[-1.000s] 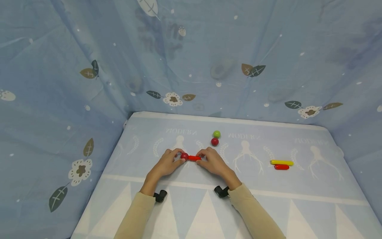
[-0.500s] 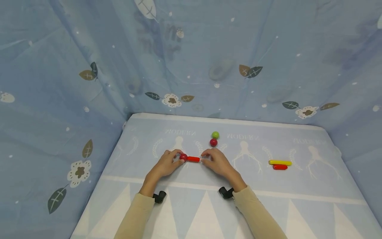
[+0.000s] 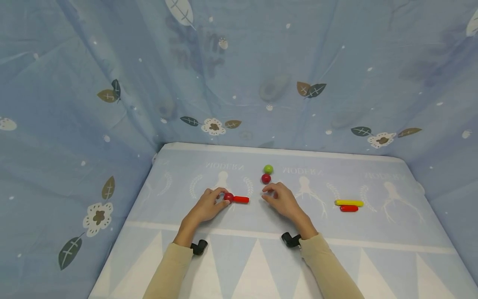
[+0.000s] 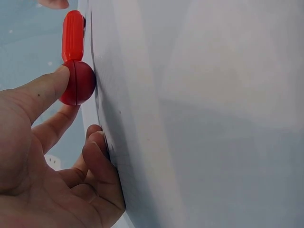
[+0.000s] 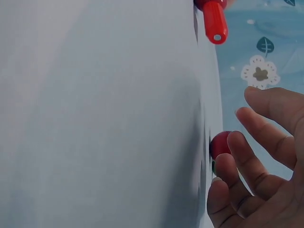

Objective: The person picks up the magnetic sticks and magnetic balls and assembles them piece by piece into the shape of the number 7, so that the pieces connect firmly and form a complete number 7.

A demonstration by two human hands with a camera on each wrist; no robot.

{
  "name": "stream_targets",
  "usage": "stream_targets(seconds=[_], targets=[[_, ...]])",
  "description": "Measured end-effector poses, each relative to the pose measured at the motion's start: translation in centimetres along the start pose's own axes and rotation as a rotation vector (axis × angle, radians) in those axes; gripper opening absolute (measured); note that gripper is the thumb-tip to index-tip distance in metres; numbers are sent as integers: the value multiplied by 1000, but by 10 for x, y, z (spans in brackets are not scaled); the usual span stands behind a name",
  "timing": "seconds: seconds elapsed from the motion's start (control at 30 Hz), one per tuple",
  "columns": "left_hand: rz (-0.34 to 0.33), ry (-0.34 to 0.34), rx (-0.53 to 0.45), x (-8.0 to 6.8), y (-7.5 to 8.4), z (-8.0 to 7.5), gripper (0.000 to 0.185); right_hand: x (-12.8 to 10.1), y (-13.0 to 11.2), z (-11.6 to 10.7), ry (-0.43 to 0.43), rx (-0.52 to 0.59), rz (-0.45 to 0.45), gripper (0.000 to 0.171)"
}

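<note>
My left hand (image 3: 207,206) pinches the dark red ball end of a maraca (image 3: 229,197) between thumb and index finger. Its bright red handle (image 4: 73,35) points right, toward my other hand, with a small hole in its tip visible in the right wrist view. A seam runs round the ball in the left wrist view. Apart from the handle, my right hand (image 3: 282,202) hovers over the table with loosely bent fingers and nothing in them. Just beyond it lie a loose dark red ball (image 3: 266,178) and a green ball (image 3: 268,169), side by side.
At the right of the table (image 3: 317,257), a yellow handle (image 3: 349,203) lies alongside a shorter red handle (image 3: 349,209). Blue patterned curtains (image 3: 239,74) enclose the table's back and sides.
My right hand has let go of the maraca's red handle and drawn away to the right. My left hand keeps its pinch on the ball end, nearly still.
</note>
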State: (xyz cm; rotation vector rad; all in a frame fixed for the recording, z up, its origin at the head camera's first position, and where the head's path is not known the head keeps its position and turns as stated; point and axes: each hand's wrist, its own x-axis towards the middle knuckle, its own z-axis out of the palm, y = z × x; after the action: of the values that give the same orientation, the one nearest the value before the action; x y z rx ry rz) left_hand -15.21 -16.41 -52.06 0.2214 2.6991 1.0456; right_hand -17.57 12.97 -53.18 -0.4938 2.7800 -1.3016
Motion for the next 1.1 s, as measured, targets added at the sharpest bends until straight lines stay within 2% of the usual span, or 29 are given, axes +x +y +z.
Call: stream_targets(seconds=[0.2,0.43,0.6,0.77,1.1], targets=[[7,2,1,0,-1,0,34,2,6,-1,65,40,12,18],[6,-1,-4,-1,-1,0,34,8,8,1,193,203,121,27],[15,-5,-6,-1,-1,0,36,16,7,1,265,231,201,32],[18,3,-4,0,-1,0,31,25,8,2,275,233,228,36],[24,-5,1,0,0,-1,29,36,13,10,263,166,240,42]])
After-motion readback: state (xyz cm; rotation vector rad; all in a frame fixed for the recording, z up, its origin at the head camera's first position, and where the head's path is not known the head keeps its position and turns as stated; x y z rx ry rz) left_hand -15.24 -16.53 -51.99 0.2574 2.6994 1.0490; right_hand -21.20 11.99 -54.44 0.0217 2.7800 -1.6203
